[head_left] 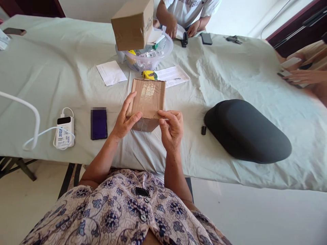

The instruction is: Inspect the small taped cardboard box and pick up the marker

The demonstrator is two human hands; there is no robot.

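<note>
A small brown cardboard box (149,98) stands on the cloth-covered table in front of me, with shiny clear tape over its top. My left hand (126,119) is wrapped round its left side, the thumb lying on the near top edge. At the near right corner, my right hand (172,127) has curled fingers, with thumb and index finger pinching at the box's edge. Whether a bit of tape is between those fingertips is too small to tell. Just behind the box lies a yellow tape measure (149,75).
A clear plastic basin (145,63) of mixed items, with a larger cardboard box (131,29), stands behind. Left are a phone (99,124) and a cabled power bank (65,132); right, a black padded seat (250,131) and small black cylinder (203,130). Two other people's hands show at the far edges.
</note>
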